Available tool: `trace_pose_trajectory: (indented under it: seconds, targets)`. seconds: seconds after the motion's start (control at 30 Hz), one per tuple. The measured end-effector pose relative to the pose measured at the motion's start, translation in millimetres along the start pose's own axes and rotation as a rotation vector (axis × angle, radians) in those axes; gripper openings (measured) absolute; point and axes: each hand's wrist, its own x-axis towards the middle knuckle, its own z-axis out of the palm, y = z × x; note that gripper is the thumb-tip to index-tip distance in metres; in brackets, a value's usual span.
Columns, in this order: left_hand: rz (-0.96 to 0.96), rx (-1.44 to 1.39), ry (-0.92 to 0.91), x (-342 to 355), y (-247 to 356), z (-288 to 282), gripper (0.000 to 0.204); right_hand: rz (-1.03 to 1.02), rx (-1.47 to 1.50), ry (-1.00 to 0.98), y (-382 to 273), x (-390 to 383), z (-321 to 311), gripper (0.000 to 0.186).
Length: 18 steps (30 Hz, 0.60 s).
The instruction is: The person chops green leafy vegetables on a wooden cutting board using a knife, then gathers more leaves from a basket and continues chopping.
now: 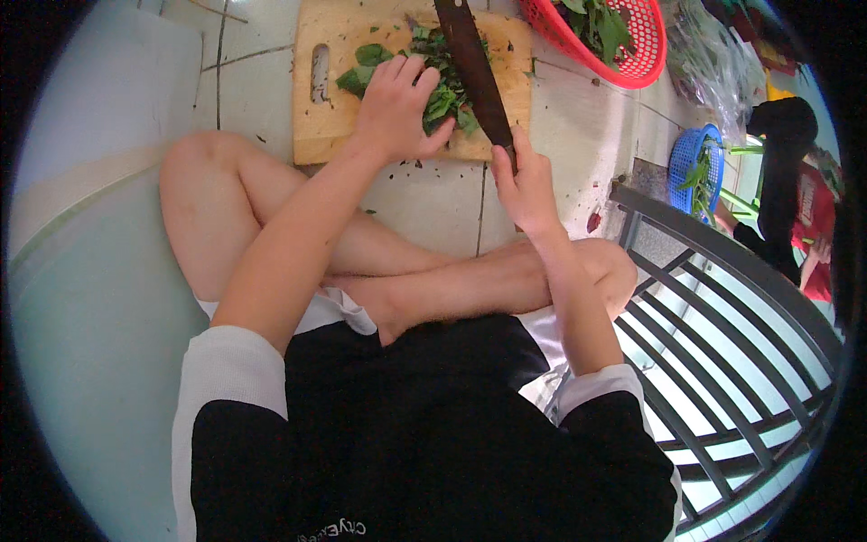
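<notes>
Many leafy greens (pixel 449 96) lie mid-way on the cutting board (pixel 312 131) in the head view, under the loosely bent, spread fingers of the nearer left hand (pixel 395 108); at the board's near-right corner, the right hand (pixel 527 187) grips the knife (pixel 479 77), its blade slanting toward the far edge.

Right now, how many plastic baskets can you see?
2: a red basket near the far right of the cutting board; a blue basket by the dark bars. Others may be hidden.

Single wide fisheye here, up at the person's head, looking steeply down from the near side of the cutting board (pixel 318 128), crossed legs (pixel 452 287) between!
</notes>
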Motion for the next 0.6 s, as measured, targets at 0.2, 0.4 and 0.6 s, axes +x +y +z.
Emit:
trace_pose_trajectory:
  seconds: [0.2,0.4,0.6]
  targets:
    - [-0.047,-0.001,0.017,4.0,5.3,4.9,0.047,0.044,0.112,0.087,8.0,1.3,-0.1,0.014]
    - [-0.072,0.018,-0.004,6.3,5.6,8.0,0.043,-0.127,-0.042,0.054,19.3,3.9,-8.7,0.015]
    - [-0.122,0.002,-0.051,7.0,8.7,4.9,0.037,-0.098,-0.040,0.037,18.5,4.4,-2.4,0.019]
